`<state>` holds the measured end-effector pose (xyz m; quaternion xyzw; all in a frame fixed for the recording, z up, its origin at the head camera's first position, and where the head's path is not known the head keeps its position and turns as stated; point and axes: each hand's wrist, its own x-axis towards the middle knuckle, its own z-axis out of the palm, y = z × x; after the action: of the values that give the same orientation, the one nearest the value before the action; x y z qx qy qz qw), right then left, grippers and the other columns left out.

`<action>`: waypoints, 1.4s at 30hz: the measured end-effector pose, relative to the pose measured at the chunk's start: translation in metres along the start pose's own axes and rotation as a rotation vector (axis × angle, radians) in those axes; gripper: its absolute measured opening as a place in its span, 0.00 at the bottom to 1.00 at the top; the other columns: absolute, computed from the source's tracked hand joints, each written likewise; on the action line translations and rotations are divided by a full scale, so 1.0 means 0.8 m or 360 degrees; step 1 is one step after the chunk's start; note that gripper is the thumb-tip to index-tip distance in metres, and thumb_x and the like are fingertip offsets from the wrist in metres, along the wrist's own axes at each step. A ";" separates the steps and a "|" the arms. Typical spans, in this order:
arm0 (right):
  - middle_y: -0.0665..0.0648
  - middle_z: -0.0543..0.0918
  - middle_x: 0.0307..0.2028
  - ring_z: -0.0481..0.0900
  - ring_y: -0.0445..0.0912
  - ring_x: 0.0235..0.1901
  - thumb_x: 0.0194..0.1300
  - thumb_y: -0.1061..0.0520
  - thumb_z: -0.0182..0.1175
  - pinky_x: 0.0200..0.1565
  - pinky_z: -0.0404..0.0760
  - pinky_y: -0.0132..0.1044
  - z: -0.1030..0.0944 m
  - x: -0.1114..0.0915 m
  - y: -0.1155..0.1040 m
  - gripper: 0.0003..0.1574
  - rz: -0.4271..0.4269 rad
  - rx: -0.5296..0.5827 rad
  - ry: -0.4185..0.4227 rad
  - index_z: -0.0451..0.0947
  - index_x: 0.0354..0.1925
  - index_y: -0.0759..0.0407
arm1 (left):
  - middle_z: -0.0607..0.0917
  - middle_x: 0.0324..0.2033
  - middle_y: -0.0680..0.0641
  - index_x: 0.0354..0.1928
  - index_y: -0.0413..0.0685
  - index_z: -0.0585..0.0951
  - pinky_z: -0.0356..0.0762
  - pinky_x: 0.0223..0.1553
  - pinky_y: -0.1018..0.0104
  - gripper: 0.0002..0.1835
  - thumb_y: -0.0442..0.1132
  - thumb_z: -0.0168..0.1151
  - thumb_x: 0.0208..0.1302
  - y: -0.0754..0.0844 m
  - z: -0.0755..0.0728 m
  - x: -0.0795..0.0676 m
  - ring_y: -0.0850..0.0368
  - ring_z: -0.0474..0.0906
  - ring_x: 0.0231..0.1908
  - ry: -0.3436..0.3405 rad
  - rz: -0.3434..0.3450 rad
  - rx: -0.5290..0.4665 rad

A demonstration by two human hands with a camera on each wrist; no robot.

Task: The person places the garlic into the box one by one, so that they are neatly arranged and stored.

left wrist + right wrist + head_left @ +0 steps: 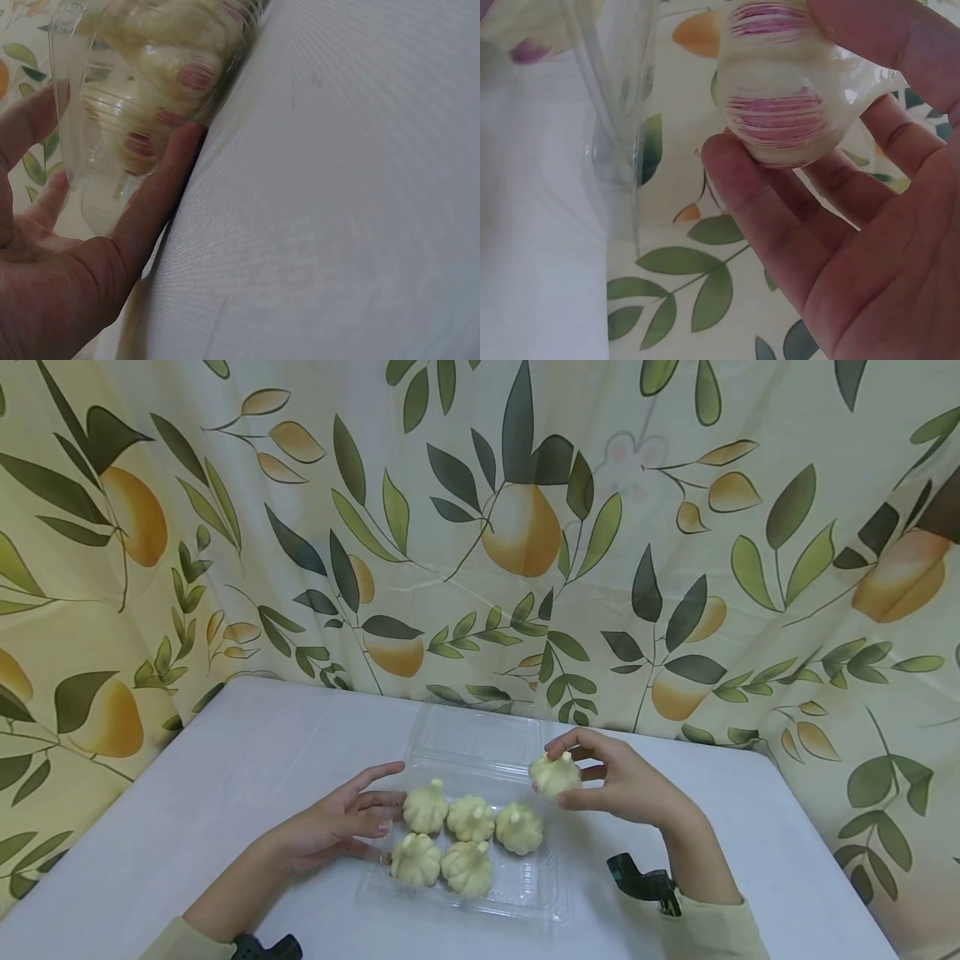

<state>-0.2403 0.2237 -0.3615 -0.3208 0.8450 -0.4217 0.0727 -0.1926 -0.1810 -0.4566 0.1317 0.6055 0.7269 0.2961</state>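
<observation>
Pinched between the thumb and fingers of my right hand (626, 781) is a garlic bulb (553, 777), raised at the right side of a clear plastic box (528, 897). Purple streaks mark its skin in the right wrist view. Several pale garlic bulbs (468, 868) sit inside the box, three in the back row and two in front. The front right part of the box holds no bulb. My left hand (322, 831) rests against the box's left side, fingers spread. In the left wrist view the thumb (161, 199) lies along the box's lower edge.
The box's clear lid (476, 735) lies folded back on the white table (300, 735). Behind the table hangs a curtain (465, 635) printed with fruit and leaves. A black wrist device (645, 883) shows on my right wrist, another (267, 947) on the left.
</observation>
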 end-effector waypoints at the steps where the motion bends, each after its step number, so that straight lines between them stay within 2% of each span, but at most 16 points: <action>1: 0.53 0.80 0.54 0.78 0.56 0.54 0.52 0.60 0.77 0.51 0.82 0.41 0.001 0.000 -0.002 0.27 -0.0014 0.0004 -0.0010 0.77 0.48 0.49 | 0.56 0.74 0.31 0.79 0.59 0.48 0.78 0.53 0.41 0.44 0.32 0.60 0.69 0.000 0.000 0.000 0.41 0.63 0.71 0.0001 -0.0001 0.0003; 4: 0.53 0.80 0.54 0.78 0.54 0.54 0.51 0.60 0.76 0.50 0.83 0.42 0.004 0.000 -0.008 0.26 -0.0046 0.0010 -0.0038 0.77 0.48 0.48 | 0.56 0.74 0.31 0.79 0.59 0.48 0.78 0.53 0.41 0.44 0.32 0.60 0.69 0.000 -0.001 0.001 0.41 0.63 0.71 0.0000 -0.0002 0.0009; 9: 0.49 0.80 0.54 0.79 0.48 0.53 0.51 0.61 0.77 0.51 0.82 0.42 0.008 0.001 -0.018 0.28 -0.0026 -0.0002 -0.0084 0.77 0.47 0.45 | 0.56 0.74 0.31 0.79 0.59 0.47 0.78 0.53 0.41 0.44 0.32 0.60 0.69 -0.001 -0.001 0.001 0.41 0.63 0.71 -0.0004 0.0001 0.0014; 16: 0.50 0.80 0.53 0.80 0.47 0.51 0.51 0.61 0.77 0.52 0.82 0.43 0.011 0.000 -0.029 0.28 -0.0055 0.0082 -0.0300 0.76 0.49 0.48 | 0.57 0.74 0.31 0.79 0.59 0.48 0.78 0.53 0.41 0.44 0.32 0.60 0.69 -0.001 -0.001 0.001 0.41 0.63 0.71 0.0002 -0.0001 0.0010; 22: 0.48 0.80 0.53 0.80 0.46 0.52 0.51 0.60 0.76 0.52 0.81 0.42 0.016 -0.002 -0.039 0.28 -0.0064 0.0066 -0.0421 0.76 0.48 0.46 | 0.57 0.74 0.32 0.79 0.60 0.49 0.79 0.53 0.42 0.44 0.32 0.60 0.69 -0.001 0.000 0.001 0.41 0.63 0.71 0.0016 -0.0003 0.0003; 29: 0.50 0.81 0.52 0.80 0.46 0.53 0.52 0.61 0.75 0.51 0.80 0.42 0.023 -0.004 -0.048 0.26 -0.0120 0.0059 -0.0497 0.76 0.48 0.47 | 0.56 0.74 0.32 0.79 0.60 0.49 0.78 0.53 0.42 0.44 0.31 0.60 0.68 -0.001 -0.001 0.001 0.42 0.63 0.71 0.0010 -0.0001 -0.0008; 37: 0.46 0.81 0.51 0.79 0.45 0.53 0.52 0.60 0.75 0.53 0.79 0.42 0.034 -0.001 -0.053 0.27 -0.0068 0.0041 -0.0605 0.76 0.47 0.45 | 0.57 0.74 0.32 0.79 0.60 0.49 0.79 0.53 0.42 0.44 0.31 0.59 0.68 -0.002 -0.001 0.001 0.43 0.64 0.70 0.0006 0.0000 -0.0007; 42: 0.46 0.82 0.50 0.78 0.43 0.53 0.51 0.60 0.76 0.52 0.79 0.41 0.040 0.000 -0.055 0.27 -0.0072 -0.0013 -0.0617 0.76 0.47 0.43 | 0.57 0.74 0.32 0.79 0.60 0.49 0.79 0.53 0.42 0.44 0.31 0.59 0.69 -0.002 -0.001 0.001 0.43 0.64 0.70 0.0009 -0.0003 0.0001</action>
<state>-0.2066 0.1831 -0.3479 -0.4153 0.8094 -0.3500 0.2233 -0.1933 -0.1809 -0.4583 0.1293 0.6067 0.7267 0.2950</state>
